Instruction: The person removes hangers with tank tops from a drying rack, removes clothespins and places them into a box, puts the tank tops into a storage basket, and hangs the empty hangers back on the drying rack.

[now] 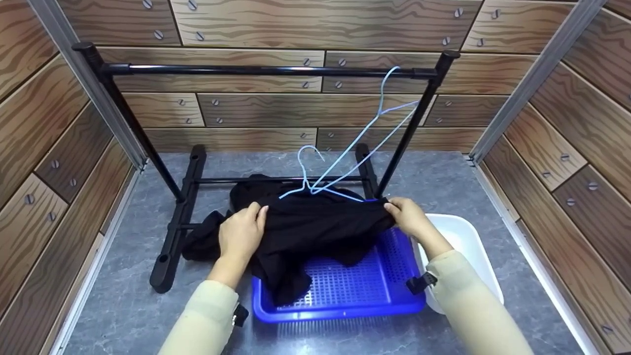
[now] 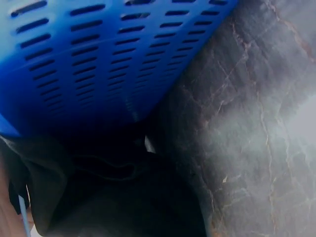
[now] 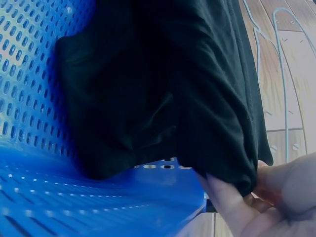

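Both hands stretch a piece of black clothing (image 1: 320,227) between them over the blue basket. My left hand (image 1: 242,231) grips its left side, thumb on top. At the right end my right hand (image 1: 406,214) pinches the cloth between thumb and fingers; the right wrist view shows the fingers (image 3: 227,202) around a bunched edge. Behind the cloth's upper edge stands a light blue hanger (image 1: 301,170), its lower part hidden by the fabric. More black cloth trails left over the stand's foot. In the left wrist view dark fabric (image 2: 123,197) covers most of the hand.
A second light blue hanger (image 1: 365,133) hangs tilted from the black rack's rail (image 1: 256,70). Below the cloth sits the perforated blue basket (image 1: 340,313), with a white tub (image 1: 466,231) to its right. Wood-patterned walls (image 1: 266,111) enclose the grey floor.
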Action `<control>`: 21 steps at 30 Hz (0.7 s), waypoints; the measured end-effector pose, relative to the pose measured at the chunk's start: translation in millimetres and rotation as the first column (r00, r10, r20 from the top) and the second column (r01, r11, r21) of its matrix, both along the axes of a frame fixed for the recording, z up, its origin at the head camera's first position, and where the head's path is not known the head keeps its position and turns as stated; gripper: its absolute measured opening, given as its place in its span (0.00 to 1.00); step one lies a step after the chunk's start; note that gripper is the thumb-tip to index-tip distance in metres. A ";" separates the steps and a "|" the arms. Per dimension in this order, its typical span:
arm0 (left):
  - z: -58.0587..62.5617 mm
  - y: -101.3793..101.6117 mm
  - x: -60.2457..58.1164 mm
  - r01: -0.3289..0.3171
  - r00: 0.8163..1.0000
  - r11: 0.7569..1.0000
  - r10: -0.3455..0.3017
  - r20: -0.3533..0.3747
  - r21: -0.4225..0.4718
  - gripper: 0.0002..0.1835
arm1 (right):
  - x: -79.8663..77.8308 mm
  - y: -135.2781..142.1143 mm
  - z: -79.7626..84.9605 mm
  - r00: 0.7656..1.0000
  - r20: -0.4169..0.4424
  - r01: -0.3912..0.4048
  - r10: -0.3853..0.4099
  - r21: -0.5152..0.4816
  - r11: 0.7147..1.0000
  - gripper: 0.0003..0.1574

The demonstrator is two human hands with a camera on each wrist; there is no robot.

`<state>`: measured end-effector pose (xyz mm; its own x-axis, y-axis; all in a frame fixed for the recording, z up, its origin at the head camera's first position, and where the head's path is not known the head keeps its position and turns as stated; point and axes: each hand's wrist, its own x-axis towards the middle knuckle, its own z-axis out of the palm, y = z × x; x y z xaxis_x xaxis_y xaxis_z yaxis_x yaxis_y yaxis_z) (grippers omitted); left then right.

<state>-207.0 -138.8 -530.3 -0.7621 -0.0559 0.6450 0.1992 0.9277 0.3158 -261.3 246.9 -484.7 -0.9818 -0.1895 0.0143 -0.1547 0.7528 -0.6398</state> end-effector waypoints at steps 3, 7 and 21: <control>2.8 -1.3 0.1 -0.019 1.000 1.000 0.019 -0.003 -0.003 0.17 | 0.7 1.1 -2.1 1.000 0.017 0.008 -0.007 -0.023 1.000 0.14; 5.6 -1.1 0.7 -0.032 0.999 0.999 0.032 -0.009 -0.005 0.18 | 2.5 2.9 -3.0 0.999 0.033 0.016 -0.013 -0.072 0.997 0.14; 1.9 5.5 3.4 -0.079 0.997 0.997 0.079 -0.005 -0.008 0.17 | 5.3 0.0 1.1 0.996 -0.019 0.085 -0.085 0.022 0.996 0.17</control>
<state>-203.6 -133.3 -528.3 -0.7528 -0.1104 0.6489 0.1267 0.9431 0.3074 -256.0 246.9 -483.6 -0.9939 -0.1062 0.0285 -0.1009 0.7780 -0.6201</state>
